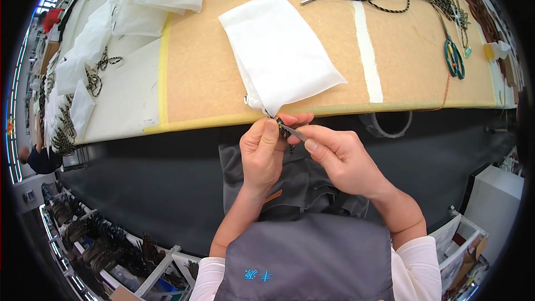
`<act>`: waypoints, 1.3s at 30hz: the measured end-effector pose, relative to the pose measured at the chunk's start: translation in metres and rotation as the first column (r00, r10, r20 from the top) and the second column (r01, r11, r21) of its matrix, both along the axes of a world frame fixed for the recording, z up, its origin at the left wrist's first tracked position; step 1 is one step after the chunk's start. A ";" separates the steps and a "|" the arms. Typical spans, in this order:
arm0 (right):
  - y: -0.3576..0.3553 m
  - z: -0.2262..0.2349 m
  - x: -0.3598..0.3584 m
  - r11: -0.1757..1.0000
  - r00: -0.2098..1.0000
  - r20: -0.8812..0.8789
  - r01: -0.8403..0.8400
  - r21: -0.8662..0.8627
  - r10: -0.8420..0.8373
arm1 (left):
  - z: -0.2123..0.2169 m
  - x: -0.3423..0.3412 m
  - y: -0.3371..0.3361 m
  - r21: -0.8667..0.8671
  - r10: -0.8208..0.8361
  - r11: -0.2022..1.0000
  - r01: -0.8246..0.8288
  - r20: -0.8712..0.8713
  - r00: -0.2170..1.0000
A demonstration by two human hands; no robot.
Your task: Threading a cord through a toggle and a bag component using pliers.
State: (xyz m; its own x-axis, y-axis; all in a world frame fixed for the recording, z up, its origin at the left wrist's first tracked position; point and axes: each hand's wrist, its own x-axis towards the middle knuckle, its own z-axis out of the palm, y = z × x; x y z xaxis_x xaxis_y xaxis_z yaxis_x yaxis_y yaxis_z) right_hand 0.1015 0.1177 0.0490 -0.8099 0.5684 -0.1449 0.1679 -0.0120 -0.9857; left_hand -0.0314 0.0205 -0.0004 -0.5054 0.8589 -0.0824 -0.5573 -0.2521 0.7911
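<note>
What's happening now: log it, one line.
left hand: pinching dark cord | right hand: holding slim metal tool at cord | white fabric: mostly on table | scissors: on table

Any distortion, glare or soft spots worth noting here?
Head view: strong fisheye bend, the table's front edge bowed, corners black; head view: the white cloth bright, with little texture; head view: left hand and right hand fairly sharp, but the patterned cord between them too small for fine detail.
</note>
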 end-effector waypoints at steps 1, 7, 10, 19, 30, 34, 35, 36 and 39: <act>0.000 0.001 -0.001 1.000 1.000 0.002 0.002 0.000 -0.002 | -0.001 -0.001 0.001 -0.009 0.001 1.000 -0.001 -0.003 1.000; 0.003 0.013 -0.002 0.697 0.978 0.206 -0.143 0.703 -0.008 | 0.004 0.007 0.005 -0.122 0.093 0.983 -0.134 -0.290 0.952; -0.003 0.003 -0.004 0.850 0.999 0.047 -0.010 0.527 -0.018 | 0.004 0.009 0.006 -0.105 0.112 0.984 -0.141 -0.244 0.963; 0.008 0.015 -0.002 0.867 0.986 0.028 -0.131 -0.481 0.164 | 0.005 0.007 0.001 0.014 0.099 0.995 -0.099 -0.022 0.995; 0.017 0.014 -0.001 0.648 0.978 0.017 -0.125 -0.751 0.208 | 0.004 0.003 -0.002 0.040 0.048 0.998 -0.052 0.083 0.995; 0.017 0.014 -0.003 0.685 0.979 0.024 -0.126 -0.718 0.205 | 0.002 0.001 -0.002 0.062 0.039 0.997 -0.045 0.101 0.994; 0.016 0.014 -0.003 0.708 0.983 0.014 -0.123 -0.695 0.185 | 0.001 0.001 -0.002 0.074 0.028 0.997 -0.036 0.107 0.994; 0.013 0.011 -0.003 0.708 0.983 0.015 -0.123 -0.696 0.185 | 0.001 0.001 -0.001 0.073 0.028 0.997 -0.036 0.107 0.994; 0.008 0.002 -0.002 0.790 0.994 0.004 -0.082 -0.608 0.106 | -0.002 -0.001 0.000 0.074 0.025 0.997 -0.032 0.102 0.994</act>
State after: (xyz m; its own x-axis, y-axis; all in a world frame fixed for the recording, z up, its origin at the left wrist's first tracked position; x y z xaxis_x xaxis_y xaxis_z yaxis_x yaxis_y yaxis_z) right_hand 0.0993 0.1255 0.0513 -0.8419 0.2753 -0.4641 0.2348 -0.5875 -0.7744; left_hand -0.0325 0.0201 -0.0020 -0.5222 0.8500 -0.0696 -0.6252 -0.3260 0.7091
